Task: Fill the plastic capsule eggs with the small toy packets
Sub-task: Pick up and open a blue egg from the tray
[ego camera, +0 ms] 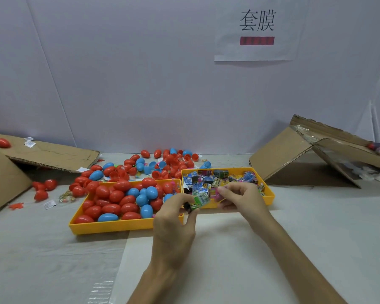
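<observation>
The left hand (173, 218) pinches a green packet (199, 201); just right of it, the right hand (242, 198) pinches a pink packet (215, 192), with the yellow tray (270, 195) behind both.

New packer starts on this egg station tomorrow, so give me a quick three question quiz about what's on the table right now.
1. True or false: the yellow tray of eggs sits left of the yellow tray of packets.
2. Which egg colours fill that tray? A red and blue; B green and white; C all yellow.
3. What does the left hand pinch?
Key: 1 true. 2 A. 3 a green packet; the right hand pinches a blurred pink item.
</observation>
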The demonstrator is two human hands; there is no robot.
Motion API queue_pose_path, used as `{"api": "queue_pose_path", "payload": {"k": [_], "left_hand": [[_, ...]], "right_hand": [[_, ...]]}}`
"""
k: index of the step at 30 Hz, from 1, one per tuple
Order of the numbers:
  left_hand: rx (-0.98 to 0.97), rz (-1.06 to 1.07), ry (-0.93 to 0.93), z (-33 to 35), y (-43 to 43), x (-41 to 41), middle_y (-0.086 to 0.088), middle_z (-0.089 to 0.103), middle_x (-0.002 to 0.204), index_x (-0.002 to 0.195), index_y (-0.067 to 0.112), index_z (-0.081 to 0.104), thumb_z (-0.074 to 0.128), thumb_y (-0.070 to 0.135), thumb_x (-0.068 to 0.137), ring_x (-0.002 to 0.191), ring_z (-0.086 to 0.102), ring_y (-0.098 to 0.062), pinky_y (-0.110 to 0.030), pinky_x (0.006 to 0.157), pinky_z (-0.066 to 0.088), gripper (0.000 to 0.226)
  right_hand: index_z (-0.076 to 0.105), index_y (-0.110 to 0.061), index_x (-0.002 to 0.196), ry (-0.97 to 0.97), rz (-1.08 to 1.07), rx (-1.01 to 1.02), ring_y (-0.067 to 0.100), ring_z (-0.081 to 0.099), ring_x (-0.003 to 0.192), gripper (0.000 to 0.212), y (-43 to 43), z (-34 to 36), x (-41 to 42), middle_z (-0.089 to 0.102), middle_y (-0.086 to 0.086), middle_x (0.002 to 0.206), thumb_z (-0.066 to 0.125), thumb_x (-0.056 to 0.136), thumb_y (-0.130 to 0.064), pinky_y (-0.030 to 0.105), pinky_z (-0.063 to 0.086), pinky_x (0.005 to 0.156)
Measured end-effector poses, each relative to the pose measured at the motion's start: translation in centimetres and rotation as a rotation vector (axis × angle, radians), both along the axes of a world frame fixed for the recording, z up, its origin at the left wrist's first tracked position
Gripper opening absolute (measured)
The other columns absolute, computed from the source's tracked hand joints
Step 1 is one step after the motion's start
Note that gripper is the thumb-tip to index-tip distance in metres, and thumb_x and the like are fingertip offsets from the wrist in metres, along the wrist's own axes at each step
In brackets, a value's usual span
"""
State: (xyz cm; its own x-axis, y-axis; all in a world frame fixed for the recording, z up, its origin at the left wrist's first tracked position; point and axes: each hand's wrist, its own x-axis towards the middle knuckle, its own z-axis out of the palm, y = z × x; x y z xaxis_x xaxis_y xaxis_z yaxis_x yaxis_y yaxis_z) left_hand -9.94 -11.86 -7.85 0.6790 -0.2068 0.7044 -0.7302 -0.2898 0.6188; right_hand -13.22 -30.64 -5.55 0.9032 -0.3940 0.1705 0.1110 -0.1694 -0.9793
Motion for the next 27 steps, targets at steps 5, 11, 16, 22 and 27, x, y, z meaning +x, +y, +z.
{"api": "queue_pose_path", "payload": {"k": [5,11,16,22,27], "left_hand": [[0.068,-0.142,0.054,-0.1,-0.1,0.0,0.017,0.067,0.092,0.099,0.021,0.065,0.084,0.004,0.078,0.093,0.063,0.000,-0.011,0.079,0.051,0.033],[0.453,-0.331,0.278,-1.4,-1.1,-0.8,0.016,0.067,0.099,0.121,0.039,0.055,0.075,0.024,0.085,0.090,0.061,-0.002,-0.020,0.082,0.052,0.043],[0.042,-0.222,0.316,0.0,-0.6,-0.7,0.013,0.071,0.078,0.098,0.033,0.058,0.075,0.032,0.090,0.076,0.070,-0.004,-0.021,0.067,0.056,0.019],[0.023,-0.271,0.361,0.7,-0.1,-0.1,0.016,0.072,0.079,0.088,0.030,0.072,0.072,0.020,0.093,0.074,0.070,-0.007,-0.019,0.066,0.054,0.011],[-0.059,-0.352,0.510,0.7,0.0,0.2,0.004,0.074,0.076,0.086,0.017,0.076,0.069,0.008,0.093,0.070,0.070,-0.011,-0.023,0.066,0.056,0.013]], "right_hand": [[0.072,-0.008,0.083,-0.049,-0.020,0.140,0.020,0.072,0.065,0.017,-1.6,0.6,-0.6,0.074,0.008,0.075,0.070,0.089,-0.023,0.023,0.057,0.059],[0.075,-0.016,0.075,-0.037,0.158,0.120,0.025,0.073,0.071,0.014,-0.3,0.6,-0.5,0.075,0.017,0.082,0.073,0.080,-0.028,0.028,0.059,0.066],[0.074,-0.011,0.081,-0.015,0.282,0.022,0.028,0.073,0.075,0.012,0.2,0.7,-0.9,0.074,0.017,0.080,0.071,0.087,-0.021,0.031,0.059,0.070],[0.071,-0.004,0.084,-0.031,0.358,-0.147,0.024,0.070,0.073,0.015,0.6,0.8,-1.1,0.071,0.007,0.074,0.072,0.087,-0.019,0.030,0.057,0.069],[0.071,-0.005,0.086,-0.060,0.314,-0.146,0.023,0.068,0.072,0.017,0.7,0.4,-0.8,0.071,0.008,0.074,0.078,0.086,-0.020,0.029,0.055,0.070]]}}
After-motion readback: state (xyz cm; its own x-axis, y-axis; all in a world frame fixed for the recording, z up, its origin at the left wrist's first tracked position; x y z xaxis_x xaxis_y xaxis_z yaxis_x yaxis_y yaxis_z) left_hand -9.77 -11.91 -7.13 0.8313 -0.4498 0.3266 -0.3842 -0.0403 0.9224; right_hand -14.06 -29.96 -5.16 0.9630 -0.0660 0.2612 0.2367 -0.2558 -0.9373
